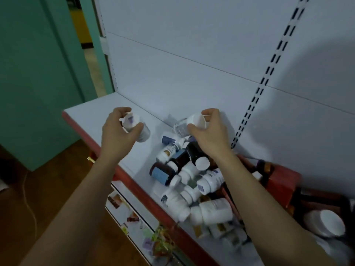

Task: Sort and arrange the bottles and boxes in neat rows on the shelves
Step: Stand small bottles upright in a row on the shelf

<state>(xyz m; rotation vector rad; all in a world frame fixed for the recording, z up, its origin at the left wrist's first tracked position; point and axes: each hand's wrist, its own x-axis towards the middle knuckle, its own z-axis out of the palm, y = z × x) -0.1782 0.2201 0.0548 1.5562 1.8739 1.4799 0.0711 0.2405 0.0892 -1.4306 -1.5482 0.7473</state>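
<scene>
Evidently this is the picking stage of the sort: each hand has a bottle lifted out of the jumble. The left hand has its fingers curled round a white bottle, held over the bare left part of the shelf. The right hand grips a clear bottle by its white cap, tilted, just above the far end of the pile of bottles.

The next move, as I judge it, calls for standing both upright near the back panel at the left, to start a row, which means turning the clear bottle base-down first.

The pile lies on its side across the middle of the shelf, white and dark brown bottles overlapping, some near the red front edge and liable to roll off if nudged. A red box and a white-lidded jar crowd the right end. Boxes sit on a lower shelf below.
</scene>
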